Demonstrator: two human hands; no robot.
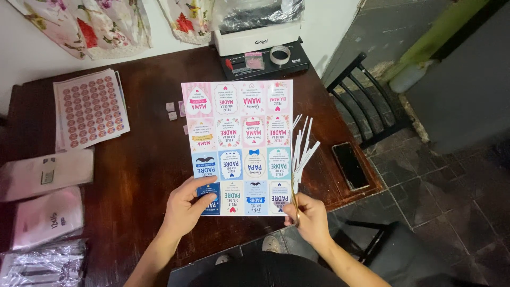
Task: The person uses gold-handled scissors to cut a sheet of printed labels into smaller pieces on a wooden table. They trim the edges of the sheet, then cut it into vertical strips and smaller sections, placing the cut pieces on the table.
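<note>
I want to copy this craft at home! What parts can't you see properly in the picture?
- Scissors, head view: handles hidden inside the right hand; only thin blades show.
- Printed sheet: its lower left corner is covered by the left hand.
- Phone: screen dark, nothing shows.
- Packets at the left edge: cut off by the frame.
- Round sticker sheet: designs too small to tell.

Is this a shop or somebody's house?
Probably a home craft corner. A dark wooden table holds printed label sheets, a white and black machine by the wall, and a chair beside it on a tiled floor.
</note>
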